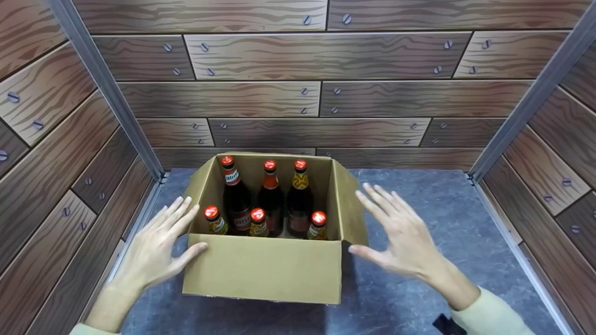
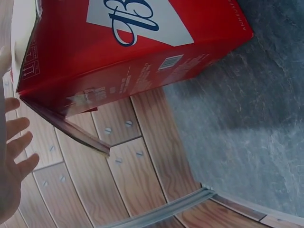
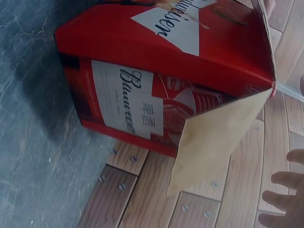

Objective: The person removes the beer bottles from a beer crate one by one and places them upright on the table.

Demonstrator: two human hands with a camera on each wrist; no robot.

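A cardboard box stands with its top flaps folded outward, plain brown inside. In the wrist views its outer faces are red printed card with white lettered panels. Several dark glass bottles with red caps stand upright inside, in a back and a front row; their lower parts are hidden. My left hand is at the box's left side, fingers spread and straight; whether it touches the card I cannot tell. My right hand, also spread, hovers beside the right flap with nothing in it.
Under the box lies a grey marbled surface. Wood-print panels form walls at the back and both sides, with metal posts in the corners. A small black object is at the right sleeve.
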